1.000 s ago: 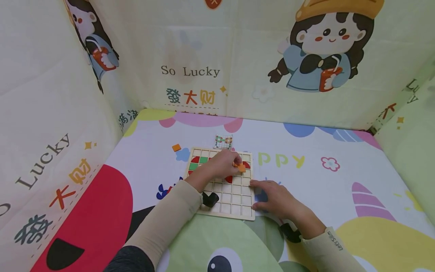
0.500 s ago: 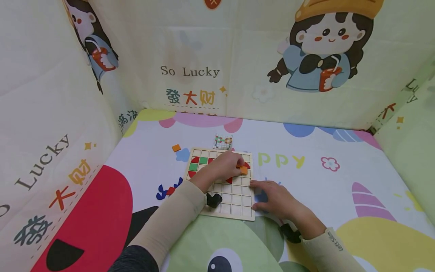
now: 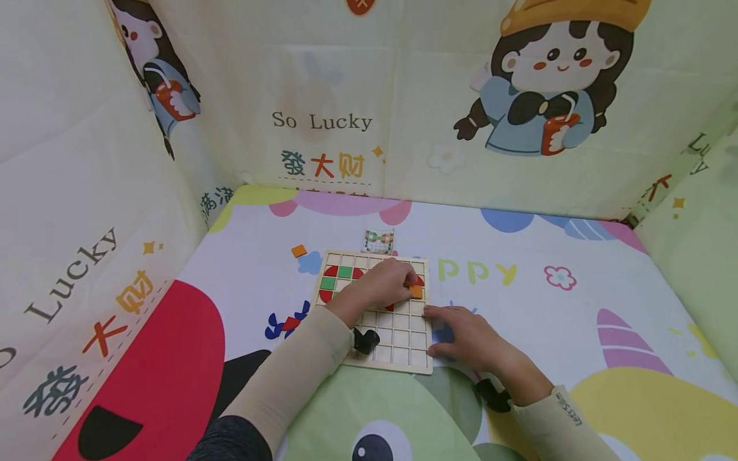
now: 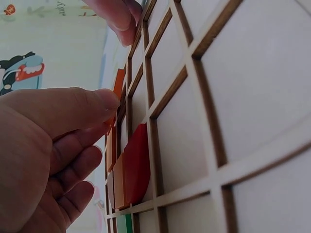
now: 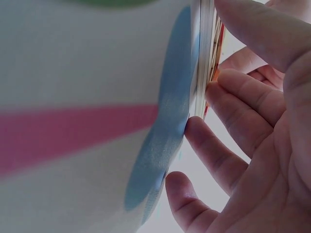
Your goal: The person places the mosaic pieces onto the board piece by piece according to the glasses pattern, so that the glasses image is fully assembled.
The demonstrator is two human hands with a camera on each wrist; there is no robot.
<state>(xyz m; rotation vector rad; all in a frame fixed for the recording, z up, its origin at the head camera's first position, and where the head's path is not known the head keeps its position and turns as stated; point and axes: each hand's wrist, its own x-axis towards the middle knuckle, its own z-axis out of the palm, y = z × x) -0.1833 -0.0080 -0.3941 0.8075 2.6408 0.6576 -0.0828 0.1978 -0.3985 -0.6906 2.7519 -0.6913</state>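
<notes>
My left hand (image 3: 383, 283) pinches an orange square tile (image 3: 416, 292) between thumb and fingers, low over the upper right of the wooden grid board (image 3: 400, 337). In the left wrist view the tile (image 4: 118, 90) stands tilted against the grid, touching or nearly touching it. Orange tiles and a red rounded piece (image 4: 137, 167) sit in cells just below it. Green squares (image 3: 344, 272) and red pieces (image 3: 325, 296) fill cells at the board's upper left; my left hand hides the middle ones. With fingers spread, my right hand (image 3: 469, 339) touches the board's right edge.
A small pattern card (image 3: 378, 241) lies behind the board. One loose orange tile (image 3: 298, 250) is at the back left. Blue pieces (image 3: 273, 328) and a red square (image 3: 291, 323) lie left of the board. Printed cloth walls (image 3: 403, 128) surround the tabletop.
My left hand has shifted slightly right with the orange tile, which has gone from raised and tilted to lower over a right-hand cell. My right hand has stayed put.
</notes>
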